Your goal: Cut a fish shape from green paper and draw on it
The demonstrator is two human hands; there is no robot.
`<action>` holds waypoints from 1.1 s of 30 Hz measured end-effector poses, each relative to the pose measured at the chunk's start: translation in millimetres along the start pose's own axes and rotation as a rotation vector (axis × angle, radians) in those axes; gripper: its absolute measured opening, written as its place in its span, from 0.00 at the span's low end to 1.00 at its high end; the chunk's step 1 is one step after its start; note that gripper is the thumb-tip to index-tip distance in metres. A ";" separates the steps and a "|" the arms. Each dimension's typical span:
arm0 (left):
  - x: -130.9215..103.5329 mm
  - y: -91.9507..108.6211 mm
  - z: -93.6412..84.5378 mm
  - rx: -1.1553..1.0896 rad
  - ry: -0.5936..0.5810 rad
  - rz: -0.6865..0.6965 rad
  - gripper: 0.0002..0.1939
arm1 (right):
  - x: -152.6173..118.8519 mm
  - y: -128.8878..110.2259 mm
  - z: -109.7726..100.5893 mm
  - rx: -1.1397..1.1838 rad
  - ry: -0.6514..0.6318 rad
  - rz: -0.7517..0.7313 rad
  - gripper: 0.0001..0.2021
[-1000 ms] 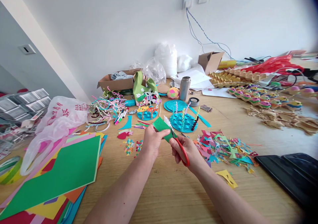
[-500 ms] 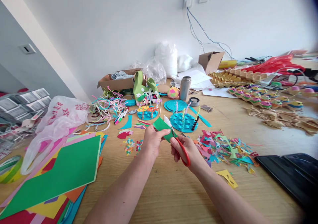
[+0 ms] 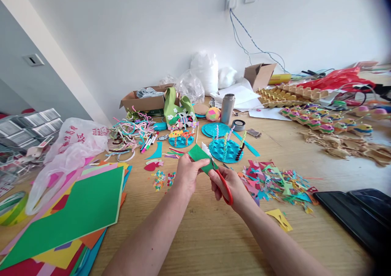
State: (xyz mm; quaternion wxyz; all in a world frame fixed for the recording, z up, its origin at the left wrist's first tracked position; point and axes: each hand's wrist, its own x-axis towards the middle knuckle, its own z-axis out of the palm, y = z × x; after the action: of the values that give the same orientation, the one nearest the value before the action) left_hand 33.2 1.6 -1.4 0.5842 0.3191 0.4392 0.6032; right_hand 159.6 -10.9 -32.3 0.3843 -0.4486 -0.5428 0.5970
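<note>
My left hand (image 3: 188,171) pinches a small piece of green paper (image 3: 197,155) with the thumb on top, above the middle of the table. My right hand (image 3: 227,185) grips the red-handled scissors (image 3: 226,189), fingers around the loops. The blades lie at the right edge of the green paper, partly hidden by it and by my thumb. Just beyond my hands stands a blue egg-carton disc (image 3: 224,150) with fuzzy pipe cleaners upright in it. Left of it is a smaller blue disc (image 3: 181,140) with orange paper fish on top.
Coloured paper scraps (image 3: 279,182) lie to the right, beside a black phone (image 3: 342,210). Stacked coloured sheets (image 3: 79,202) cover the left side. Markers (image 3: 149,143), pipe cleaners (image 3: 131,131), a metal bottle (image 3: 227,109), a tape roll (image 3: 238,124) and painted egg cartons (image 3: 330,119) stand farther back.
Hardly anything differs. My right hand and the scissors have shifted very slightly; the green paper stays in my left hand.
</note>
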 end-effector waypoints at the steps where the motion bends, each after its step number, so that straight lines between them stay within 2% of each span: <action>1: -0.1 0.0 0.1 -0.003 -0.002 -0.001 0.13 | -0.1 -0.2 0.1 0.001 0.000 0.001 0.25; 9: 0.4 1.1 0.5 -0.032 -0.030 0.005 0.14 | 0.8 1.3 -0.1 -0.003 -0.005 0.002 0.25; 14: 0.4 2.4 0.6 -0.022 -0.005 0.014 0.16 | 0.5 2.5 -0.3 -0.023 0.003 0.015 0.25; 21: 0.7 0.0 0.3 0.023 -0.010 0.025 0.14 | 1.3 2.5 -0.8 -0.020 -0.002 0.018 0.24; 33: 1.2 -0.3 0.1 0.019 0.006 0.029 0.17 | 3.9 7.3 -1.6 0.012 -0.005 0.019 0.23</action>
State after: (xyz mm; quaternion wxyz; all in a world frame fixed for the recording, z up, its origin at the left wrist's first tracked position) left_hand 33.3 2.8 -1.7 0.5711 0.3290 0.4420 0.6085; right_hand 160.1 -7.6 -40.0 0.3800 -0.4497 -0.5359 0.6051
